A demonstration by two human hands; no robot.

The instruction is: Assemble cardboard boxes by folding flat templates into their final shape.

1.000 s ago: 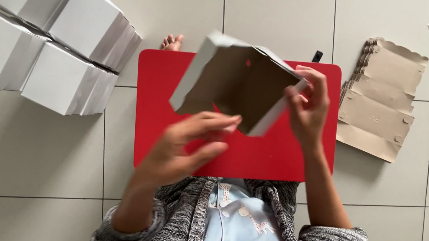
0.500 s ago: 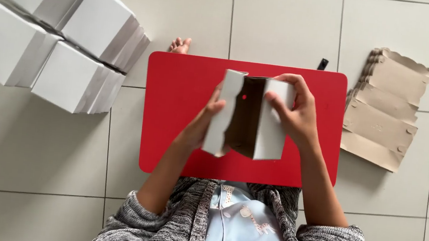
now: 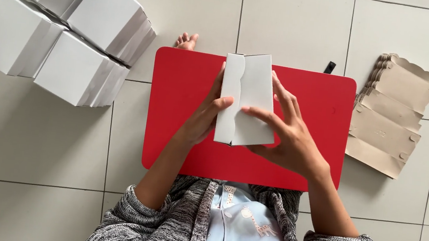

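Observation:
A small white cardboard box [image 3: 246, 98] is held upright over the red lap table [image 3: 180, 90], its two wavy-edged flaps meeting down the front. My left hand [image 3: 207, 115] grips its left side with the thumb on the front. My right hand [image 3: 285, 130] wraps its right side, fingers spread and the thumb pressing the right flap. Both hands are closed on the box.
Several folded white boxes [image 3: 59, 27] are stacked on the tile floor at the upper left. A pile of flat brown cardboard blanks [image 3: 389, 115] lies to the right of the table. A foot [image 3: 187, 40] and a small black object [image 3: 329, 67] show behind the table.
The open, brown-lined carton has been folded up: its sides came together, then the flaps closed over the front. Both hands moved in to the box's sides.

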